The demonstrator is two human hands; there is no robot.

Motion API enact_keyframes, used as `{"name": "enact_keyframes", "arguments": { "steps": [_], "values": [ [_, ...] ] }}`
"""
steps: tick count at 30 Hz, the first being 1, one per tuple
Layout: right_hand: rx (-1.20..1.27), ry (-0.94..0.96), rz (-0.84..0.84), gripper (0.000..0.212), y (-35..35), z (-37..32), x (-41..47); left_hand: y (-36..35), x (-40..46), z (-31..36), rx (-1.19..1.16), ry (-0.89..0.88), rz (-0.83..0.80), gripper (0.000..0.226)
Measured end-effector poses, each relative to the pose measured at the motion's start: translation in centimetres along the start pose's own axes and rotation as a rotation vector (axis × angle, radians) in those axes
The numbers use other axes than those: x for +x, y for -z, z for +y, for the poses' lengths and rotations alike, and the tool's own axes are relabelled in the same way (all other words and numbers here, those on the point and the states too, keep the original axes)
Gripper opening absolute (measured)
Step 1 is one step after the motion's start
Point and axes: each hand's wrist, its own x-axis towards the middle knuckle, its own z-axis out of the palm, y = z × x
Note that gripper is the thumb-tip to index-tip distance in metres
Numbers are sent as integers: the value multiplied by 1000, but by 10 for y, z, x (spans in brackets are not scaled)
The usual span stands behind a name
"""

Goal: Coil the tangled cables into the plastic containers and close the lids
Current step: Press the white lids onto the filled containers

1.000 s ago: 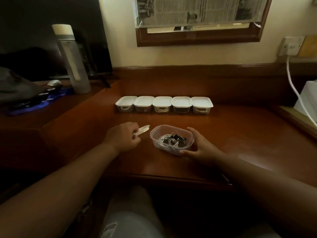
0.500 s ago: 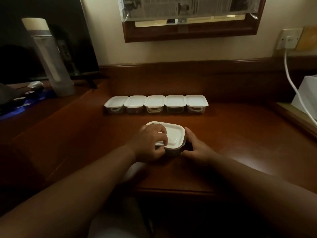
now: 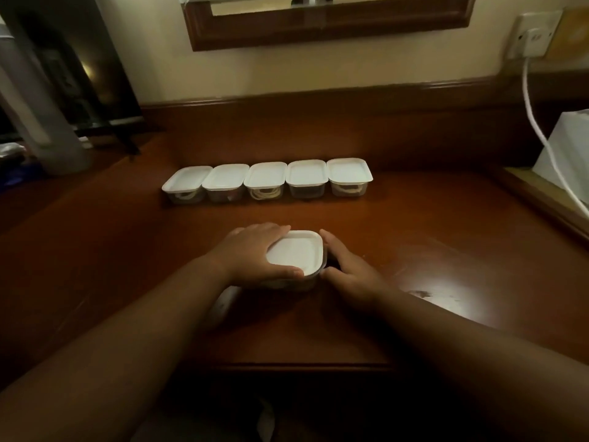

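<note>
A small clear plastic container with a white lid (image 3: 295, 256) on top sits on the wooden desk (image 3: 414, 250) in front of me. My left hand (image 3: 255, 253) grips its left side, fingers along the far edge and thumb on the near edge of the lid. My right hand (image 3: 345, 266) cups the container's right side, thumb at the near corner. The cables inside are hidden by the lid. Behind stands a row of several lidded containers (image 3: 267, 180), with coiled white cables showing through some of their walls.
A tall translucent bottle (image 3: 38, 122) stands at the back left beside a dark screen (image 3: 79, 74). A white cable (image 3: 541, 129) hangs from a wall socket (image 3: 535, 36) at the right, over a white box (image 3: 564, 148). The desk's front edge (image 3: 302, 366) is near my arms.
My left hand brought the white lid from the desk onto the open container. Both hands now grip the lidded container at its sides, and my head has tilted down toward it.
</note>
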Motion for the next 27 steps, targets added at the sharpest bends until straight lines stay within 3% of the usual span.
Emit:
{"name": "enact_keyframes", "arguments": {
  "steps": [5, 12, 18, 23, 27],
  "values": [
    [18, 1, 43, 75, -4, 3, 1, -1, 2, 1, -95, 4, -23, 111],
    [1, -100, 134, 43, -1, -21, 28, -3, 5, 4, -37, -6, -8, 104],
    [-492, -155, -2, 55, -14, -39, 72, -10, 6, 3, -58, -12, -16, 114],
    [-650, -140, 34, 53, -11, -42, 66, -9, 5, 6, -107, 32, -59, 125],
    [-786, -154, -21, 58, -11, -44, 71, -10, 8, 6, -127, 33, -20, 119]
  ]
}}
